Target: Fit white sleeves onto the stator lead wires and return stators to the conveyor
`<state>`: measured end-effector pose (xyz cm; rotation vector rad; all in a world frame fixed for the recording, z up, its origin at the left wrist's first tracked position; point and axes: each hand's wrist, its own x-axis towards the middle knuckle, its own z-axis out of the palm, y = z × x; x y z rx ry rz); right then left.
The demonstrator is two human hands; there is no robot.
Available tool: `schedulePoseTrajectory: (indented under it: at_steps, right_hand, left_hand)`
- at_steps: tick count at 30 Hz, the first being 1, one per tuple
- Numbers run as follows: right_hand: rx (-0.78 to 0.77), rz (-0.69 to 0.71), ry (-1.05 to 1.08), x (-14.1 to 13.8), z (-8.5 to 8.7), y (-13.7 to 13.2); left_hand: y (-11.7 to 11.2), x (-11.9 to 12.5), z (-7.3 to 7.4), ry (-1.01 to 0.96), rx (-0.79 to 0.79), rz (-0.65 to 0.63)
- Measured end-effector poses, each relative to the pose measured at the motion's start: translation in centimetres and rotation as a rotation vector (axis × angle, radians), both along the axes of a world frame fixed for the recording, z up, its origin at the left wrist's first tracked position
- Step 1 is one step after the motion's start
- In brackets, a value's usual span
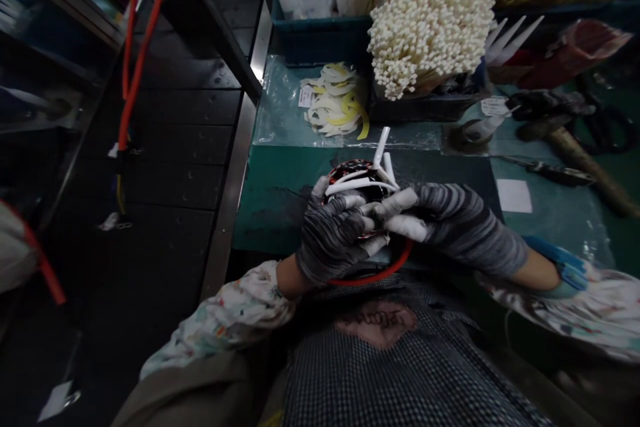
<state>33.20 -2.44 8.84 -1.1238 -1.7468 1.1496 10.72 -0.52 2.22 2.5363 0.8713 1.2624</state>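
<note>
A round part with copper-coloured windings, which looks like a motor stator [350,167], sits low over the bench in front of me. White sleeved leads [350,185] cross it, and some stick up at its far side. My left hand [330,230], in a grey striped glove with white-wrapped fingertips, is closed around its left side. From the right, my right hand [453,220], gloved likewise, pinches at the part's near right edge; what lies between those fingertips is hidden. A red sleeved cable [383,275] loops below both hands, near my apron.
White and yellow strips [337,103] lie on clear plastic beyond the hands. Behind stands a bundle of thin white tubes [430,33] in a dark bin. A hammer [590,163] and scissors [613,127] lie right. On the left, red cables [133,87] hang by a slatted conveyor [185,167].
</note>
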Motion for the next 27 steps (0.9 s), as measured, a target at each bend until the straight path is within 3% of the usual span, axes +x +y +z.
schedulePoseTrajectory:
  at_steps: [3,6,12,17,23,25,27]
  right_hand:
    - [0.308,0.160,-0.228,1.0,-0.8,-0.7]
    - [0.547,0.168,-0.505,2.0,-2.0,-1.7]
    - [0.932,0.185,-0.559,2.4,-3.2,-1.9]
    - [1.008,0.193,-0.651,2.2,-2.6,-1.5]
    - [1.178,0.191,-0.452,2.1,-3.7,-2.4]
    - [1.052,0.185,-0.388,1.5,-4.0,-2.3]
    - [0.732,0.174,-0.268,0.4,-4.0,-1.8]
  left_hand:
    - [0.0,0.0,0.2,0.000,0.003,-0.034]
    - [0.1,-0.2,0.5,0.028,-0.036,-0.058]
    - [0.1,-0.3,0.6,0.028,-0.089,-0.053]
    - [0.0,-0.2,0.7,0.021,-0.099,-0.075]
    - [-0.2,-0.2,1.1,0.019,-0.179,-0.085]
    - [-0.1,-0.3,1.2,0.031,-0.166,-0.088]
    - [0.1,-0.3,1.2,0.051,-0.150,-0.080]
